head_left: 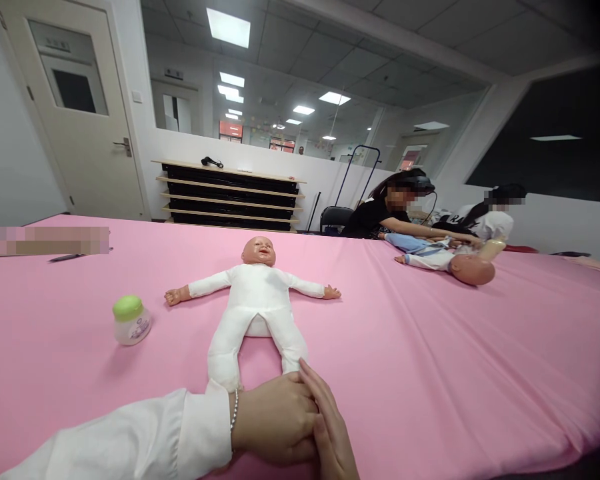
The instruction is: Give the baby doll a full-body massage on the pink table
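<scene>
A baby doll [257,293] in a white suit lies face up on the pink table [430,360], arms spread and legs toward me. My left hand [275,420], in a white sleeve with a bracelet at the wrist, lies curled over my right hand [333,437] just below the doll's feet. The fingers of my right hand are stretched out flat, and their tips touch the end of the doll's leg on the right. Neither hand holds an object. A small white jar with a green lid [131,321] stands left of the doll.
Two people [380,210] sit at the far right of the table, handling another doll [450,263]. A pen [67,257] lies at the far left. A low shelf unit [230,193] and a door [75,113] stand behind.
</scene>
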A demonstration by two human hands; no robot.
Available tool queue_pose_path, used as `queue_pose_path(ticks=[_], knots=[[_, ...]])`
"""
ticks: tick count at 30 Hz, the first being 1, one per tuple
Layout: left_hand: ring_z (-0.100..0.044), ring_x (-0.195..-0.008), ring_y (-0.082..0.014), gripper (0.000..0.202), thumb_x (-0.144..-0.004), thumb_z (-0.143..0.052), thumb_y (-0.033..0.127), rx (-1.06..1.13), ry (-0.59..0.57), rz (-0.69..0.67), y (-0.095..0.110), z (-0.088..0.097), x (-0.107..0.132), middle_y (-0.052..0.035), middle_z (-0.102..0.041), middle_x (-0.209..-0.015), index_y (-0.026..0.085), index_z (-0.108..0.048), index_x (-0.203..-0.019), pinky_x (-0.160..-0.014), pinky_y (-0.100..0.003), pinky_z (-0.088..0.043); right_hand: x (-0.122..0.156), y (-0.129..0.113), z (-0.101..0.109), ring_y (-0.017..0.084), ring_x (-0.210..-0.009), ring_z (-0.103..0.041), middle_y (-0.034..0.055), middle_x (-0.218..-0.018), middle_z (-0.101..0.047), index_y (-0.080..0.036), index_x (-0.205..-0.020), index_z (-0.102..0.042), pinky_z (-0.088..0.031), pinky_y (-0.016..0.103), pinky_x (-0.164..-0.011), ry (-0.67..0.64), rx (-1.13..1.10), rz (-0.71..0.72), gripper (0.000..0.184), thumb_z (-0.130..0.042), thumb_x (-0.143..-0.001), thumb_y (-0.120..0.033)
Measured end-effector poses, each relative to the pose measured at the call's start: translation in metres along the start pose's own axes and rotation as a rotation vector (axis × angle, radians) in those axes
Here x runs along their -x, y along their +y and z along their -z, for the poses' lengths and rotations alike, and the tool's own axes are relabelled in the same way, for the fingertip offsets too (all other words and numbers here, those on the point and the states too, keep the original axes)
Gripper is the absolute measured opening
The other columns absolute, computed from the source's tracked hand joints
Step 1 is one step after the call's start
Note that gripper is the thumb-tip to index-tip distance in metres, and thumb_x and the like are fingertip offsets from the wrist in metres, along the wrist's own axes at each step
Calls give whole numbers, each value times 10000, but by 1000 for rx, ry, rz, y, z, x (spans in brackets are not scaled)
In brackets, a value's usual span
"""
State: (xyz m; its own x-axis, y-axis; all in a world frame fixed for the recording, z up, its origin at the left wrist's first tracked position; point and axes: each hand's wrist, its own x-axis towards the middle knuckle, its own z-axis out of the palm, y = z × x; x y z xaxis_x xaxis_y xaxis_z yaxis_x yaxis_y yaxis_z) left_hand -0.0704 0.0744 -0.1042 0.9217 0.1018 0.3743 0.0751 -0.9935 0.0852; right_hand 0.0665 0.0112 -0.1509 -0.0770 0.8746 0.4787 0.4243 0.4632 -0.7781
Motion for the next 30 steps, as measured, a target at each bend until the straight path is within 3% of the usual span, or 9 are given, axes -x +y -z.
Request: queue_pose_path(ticks=[5, 11, 20, 26, 30], knots=[[-577, -659, -173, 253, -810, -394, 202, 48, -20, 11, 0, -11, 2, -60, -669, -739, 146, -631, -741, -691, -305, -385, 0, 1, 1, 187, -1282, -412, 11, -1394, -432, -314, -1314, -451, -367, 347, -1064, -74, 122, 25, 396, -334, -936, -315], [-607, -719, -206, 359, -821, -327, 246, 90, 2, 79, -3, -32, 7, -92, -681, -768, 156, -672, -780, -766, -331, -394, 2, 2, 0, 191, -1258, -442, 27, -1370, -461, -285, -1297, -478, -386, 335, -1049, -54, 160, 34, 391, -347, -929, -281], [-616, -787, -204, 332, -787, -371, 268, 350, 133, 175, -1, -40, 11, -77, -695, -821, 219, -692, -855, -830, -330, -388, 1, 1, 1, 178, -1267, -430, 24, -1370, -458, -287, -1295, -476, -372, 326, -1059, -67, 151, 25, 387, -335, -934, -280], [-610, -829, -215, 246, -740, -460, 343, 401, 214, 297, -6, -51, 17, -68, -703, -791, 265, -693, -759, -818, -318, -414, 0, 4, 1, 160, -1269, -427, 11, -1374, -455, -303, -1299, -464, -368, 299, -1061, -81, 166, 40, 386, -350, -932, -271], [-629, -832, -211, 240, -729, -461, 349, 443, 306, 495, -3, -56, 17, -60, -709, -811, 283, -691, -747, -779, -299, -446, -2, 5, 3, 158, -1270, -426, 12, -1370, -460, -300, -1291, -475, -371, 297, -1058, -91, 179, 49, 380, -345, -934, -282]])
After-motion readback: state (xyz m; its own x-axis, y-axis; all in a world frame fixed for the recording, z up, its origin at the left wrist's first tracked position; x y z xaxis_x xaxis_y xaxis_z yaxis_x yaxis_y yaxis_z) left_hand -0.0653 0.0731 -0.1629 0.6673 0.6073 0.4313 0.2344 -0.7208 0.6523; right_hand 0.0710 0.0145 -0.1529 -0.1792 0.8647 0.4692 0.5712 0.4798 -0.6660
